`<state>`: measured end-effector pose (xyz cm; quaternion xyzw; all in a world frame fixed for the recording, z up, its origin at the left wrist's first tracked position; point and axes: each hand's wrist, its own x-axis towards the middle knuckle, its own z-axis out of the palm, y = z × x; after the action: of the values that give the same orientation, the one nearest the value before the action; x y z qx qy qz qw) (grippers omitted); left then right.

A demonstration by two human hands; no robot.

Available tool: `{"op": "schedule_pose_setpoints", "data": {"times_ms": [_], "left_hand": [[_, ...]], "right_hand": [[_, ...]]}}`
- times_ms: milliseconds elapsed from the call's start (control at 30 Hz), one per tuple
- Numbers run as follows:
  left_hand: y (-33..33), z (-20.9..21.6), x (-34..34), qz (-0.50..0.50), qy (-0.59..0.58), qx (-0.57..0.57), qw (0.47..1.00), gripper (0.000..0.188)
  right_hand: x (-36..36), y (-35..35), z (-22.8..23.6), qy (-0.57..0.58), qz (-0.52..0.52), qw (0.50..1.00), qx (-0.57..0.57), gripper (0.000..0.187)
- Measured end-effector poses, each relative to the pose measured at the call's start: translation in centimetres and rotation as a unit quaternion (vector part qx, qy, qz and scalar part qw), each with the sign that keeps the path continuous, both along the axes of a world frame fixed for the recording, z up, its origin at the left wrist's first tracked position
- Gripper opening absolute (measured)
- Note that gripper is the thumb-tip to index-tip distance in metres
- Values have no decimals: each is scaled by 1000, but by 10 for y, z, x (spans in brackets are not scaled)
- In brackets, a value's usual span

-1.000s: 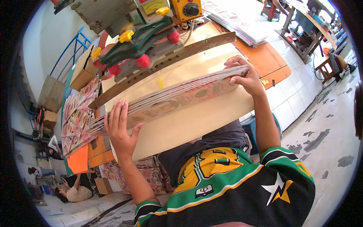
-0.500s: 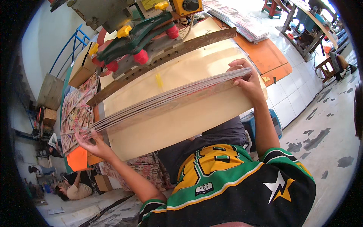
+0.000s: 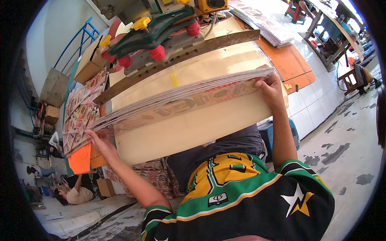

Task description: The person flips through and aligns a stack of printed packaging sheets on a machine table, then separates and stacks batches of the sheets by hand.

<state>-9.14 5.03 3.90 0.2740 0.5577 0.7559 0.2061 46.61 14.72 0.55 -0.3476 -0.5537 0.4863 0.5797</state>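
Between my two hands stretches a long stack of clear, printed plastic sheets (image 3: 181,103), tilted so that its near printed face shows. My right hand (image 3: 270,89) grips the stack's right end, thumb on the near face and fingers behind. At the other end, my left hand (image 3: 102,145) pinches the left corner; some of its fingers are hidden. Below the stack lies a cream board (image 3: 177,134), with a strip of yellow tape (image 3: 174,80) farther back on it. The stack's lower edge is close over the board; whether they touch I cannot tell.
A long metal bar (image 3: 181,60) crosses behind the board, under a dark green machine frame (image 3: 155,34) with red knobs. Printed packs (image 3: 82,108) are piled at the left beside an orange sheet (image 3: 80,158). More printed sheets (image 3: 261,20) lie at the back right. Another person (image 3: 78,195) sits far left.
The stack has tipped, so more of its printed face shows. My left hand's fingers, spread before, have closed at the corner. The whole view has shifted slightly.
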Motion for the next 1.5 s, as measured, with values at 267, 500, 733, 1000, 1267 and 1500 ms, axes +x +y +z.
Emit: {"op": "schedule_pose_setpoints", "data": {"times_ms": [267,500,733,1000,1267,1500], "left_hand": [[-1,-21,23,-111,19,78,991,57],[-8,-39,4,-106,122,-42,986,55],[-1,-26,2,-117,192,-86,971,50],[32,-19,6,-120,236,-23,964,40],[55,-30,25,-130,260,-60,955,48],[48,-48,5,-82,197,-57,975,52]], "right_hand": [[-12,-4,16,-2,33,999,38,65],[10,-5,14,-122,20,992,17,46],[24,3,13,-216,-10,976,3,36],[17,47,14,-148,-57,986,53,33],[15,69,4,-107,-73,990,47,34],[6,65,6,-69,-97,993,19,37]]}}
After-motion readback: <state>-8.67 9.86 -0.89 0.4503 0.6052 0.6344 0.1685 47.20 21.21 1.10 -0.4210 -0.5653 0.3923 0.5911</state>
